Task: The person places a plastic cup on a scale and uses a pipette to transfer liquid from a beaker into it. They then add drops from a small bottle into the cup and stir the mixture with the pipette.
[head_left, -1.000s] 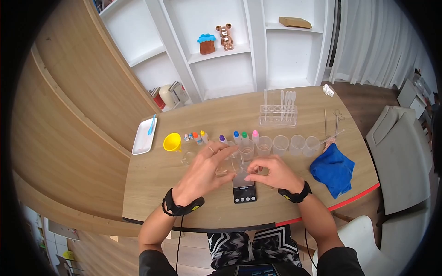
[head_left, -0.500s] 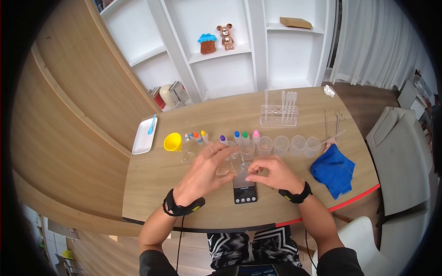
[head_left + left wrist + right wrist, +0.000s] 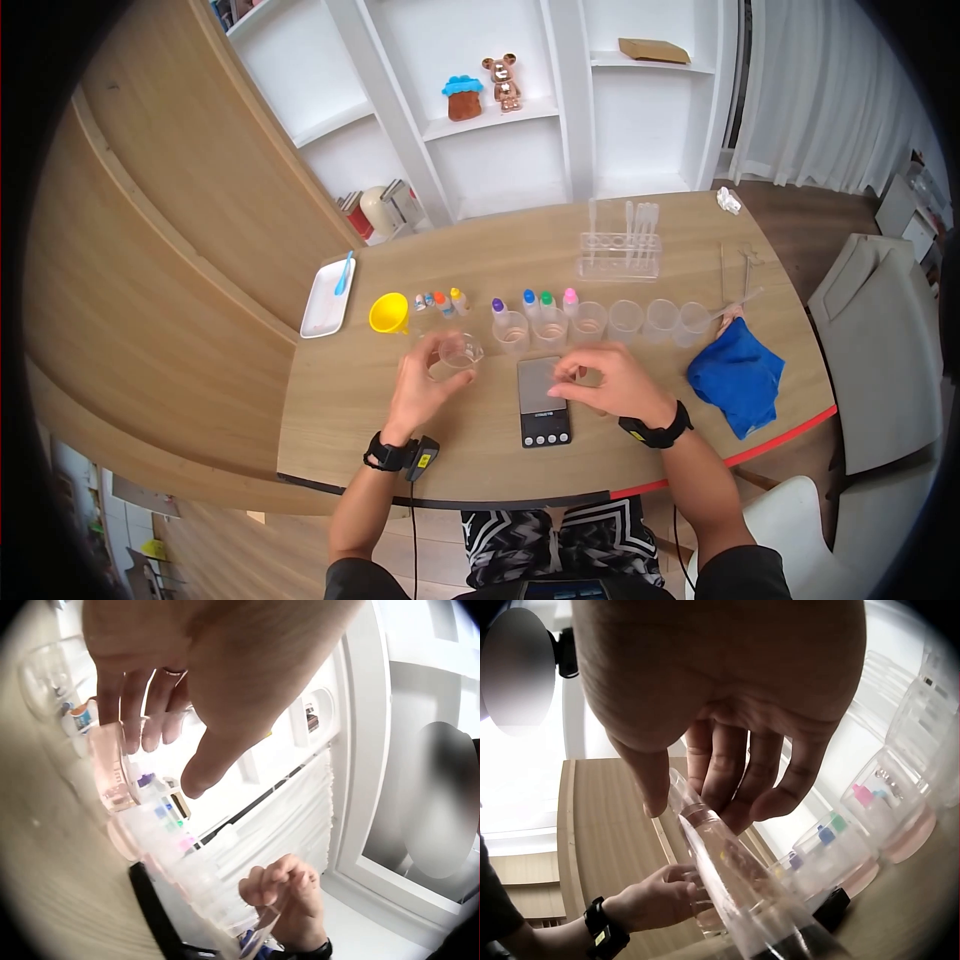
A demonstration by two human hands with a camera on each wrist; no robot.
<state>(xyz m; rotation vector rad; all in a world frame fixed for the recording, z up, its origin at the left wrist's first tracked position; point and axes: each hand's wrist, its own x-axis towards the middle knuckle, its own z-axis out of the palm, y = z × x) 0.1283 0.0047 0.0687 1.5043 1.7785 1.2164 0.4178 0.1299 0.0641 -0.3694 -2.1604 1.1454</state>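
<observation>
My left hand grips a clear beaker left of the black scale. Pale pink liquid shows in the beaker in the left wrist view, with fingers around its far side and the thumb nearer the camera. Over the scale plate, my right hand pinches a slim clear tube by its upper end. This tube slants and holds clear liquid. Whether its lower end touches the plate, I cannot tell.
Behind the scale stands a row of clear cups with colour-capped bottles. A yellow funnel and white tray are left; a tube rack is at the back, a blue cloth right.
My left hand and the beaker have moved left, away from the scale and my right hand. The right hand stays over the scale with the tube. The head view has shifted slightly.
</observation>
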